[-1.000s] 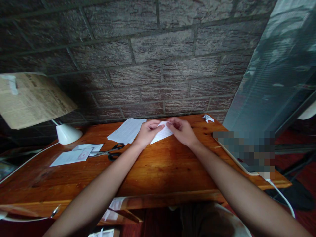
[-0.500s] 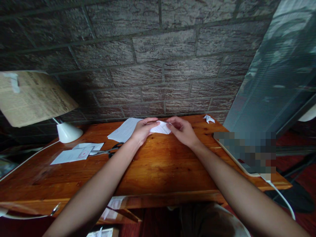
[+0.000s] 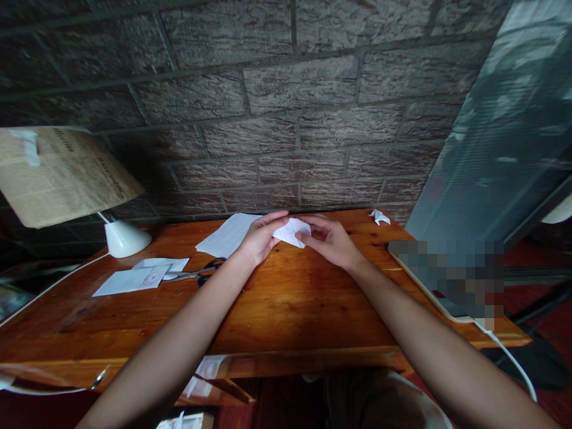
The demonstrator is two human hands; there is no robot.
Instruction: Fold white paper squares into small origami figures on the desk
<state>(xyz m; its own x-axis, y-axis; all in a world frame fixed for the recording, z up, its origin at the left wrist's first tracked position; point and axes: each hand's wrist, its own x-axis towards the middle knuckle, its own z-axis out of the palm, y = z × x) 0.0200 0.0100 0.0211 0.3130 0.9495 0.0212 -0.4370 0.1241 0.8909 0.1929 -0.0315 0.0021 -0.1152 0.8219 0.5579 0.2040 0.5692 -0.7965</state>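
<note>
My left hand (image 3: 258,239) and my right hand (image 3: 328,238) meet at the far middle of the wooden desk (image 3: 286,298). Between them they pinch a small folded white paper (image 3: 292,230), held slightly off the desk top. The left fingers close on its left edge and the right fingers close on its right side. Part of the paper is hidden under my fingers.
A white sheet (image 3: 226,234) lies behind my left hand. Black-handled scissors (image 3: 201,274) and paper pieces (image 3: 134,277) lie to the left, near a white lamp base (image 3: 125,237). A small folded paper (image 3: 379,215) sits at the far right corner. A white cable (image 3: 504,351) trails off the right edge.
The paper went from lying flat under my fingers to being lifted and folded smaller between both hands. My right fingers have curled in around its right side.
</note>
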